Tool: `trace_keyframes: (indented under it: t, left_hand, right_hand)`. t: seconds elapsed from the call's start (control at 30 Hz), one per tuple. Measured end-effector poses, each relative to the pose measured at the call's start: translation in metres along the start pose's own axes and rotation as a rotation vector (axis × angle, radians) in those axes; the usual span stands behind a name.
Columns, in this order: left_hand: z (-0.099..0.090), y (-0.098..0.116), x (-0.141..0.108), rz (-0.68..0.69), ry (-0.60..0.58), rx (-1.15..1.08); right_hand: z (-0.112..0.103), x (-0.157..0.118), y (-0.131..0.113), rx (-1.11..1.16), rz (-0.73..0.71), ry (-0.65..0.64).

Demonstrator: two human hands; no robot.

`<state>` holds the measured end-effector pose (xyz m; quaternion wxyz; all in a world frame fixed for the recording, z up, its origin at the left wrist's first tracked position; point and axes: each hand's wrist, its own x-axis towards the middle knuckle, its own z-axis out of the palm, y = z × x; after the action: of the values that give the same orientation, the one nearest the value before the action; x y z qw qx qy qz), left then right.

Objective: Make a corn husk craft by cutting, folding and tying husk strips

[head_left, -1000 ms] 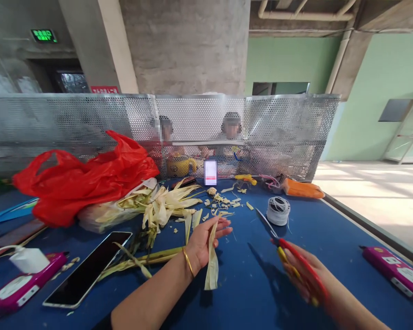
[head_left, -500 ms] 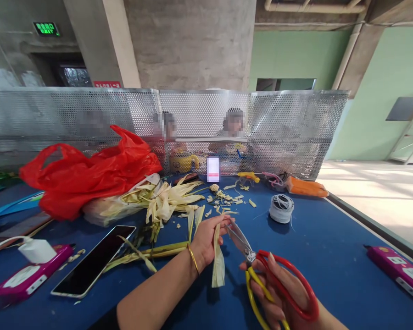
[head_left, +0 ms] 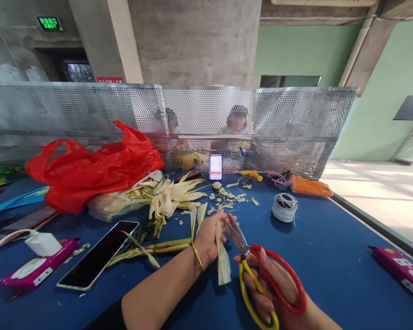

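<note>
My left hand, with a gold bangle at the wrist, is closed on a pale strip of corn husk that hangs down over the palm. In my right hand are scissors with one red and one yellow handle loop. Their blades are parted and reach up to the fingertips of my left hand; whether they touch the husk there I cannot tell. A pile of dried husks lies beyond my left forearm, and small husk scraps are scattered past my fingers.
A red plastic bag lies at the back left. A phone and a purple power strip are left of my forearm. To the right are a spool of white string and another power strip. Behind a perforated metal screen sit people.
The scissors and my right hand have shifted slightly left, and the handles have drawn closer together. My left hand still holds the husk strip. The whole view has shifted a little.
</note>
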<state>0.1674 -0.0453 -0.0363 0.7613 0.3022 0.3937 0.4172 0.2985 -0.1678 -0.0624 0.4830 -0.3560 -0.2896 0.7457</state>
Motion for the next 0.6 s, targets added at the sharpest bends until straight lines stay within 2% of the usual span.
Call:
trace_keyframes:
  t: [0.27, 0.6]
  left_hand:
    - [0.003, -0.002, -0.001, -0.042, 0.013, -0.013]
    - [0.003, -0.006, -0.002, -0.042, -0.004, 0.062]
  right_hand:
    - [0.016, 0.002, -0.004, -0.039, -0.023, 0.059]
    - [0.017, 0.009, -0.001, -0.106, -0.027, 0.103]
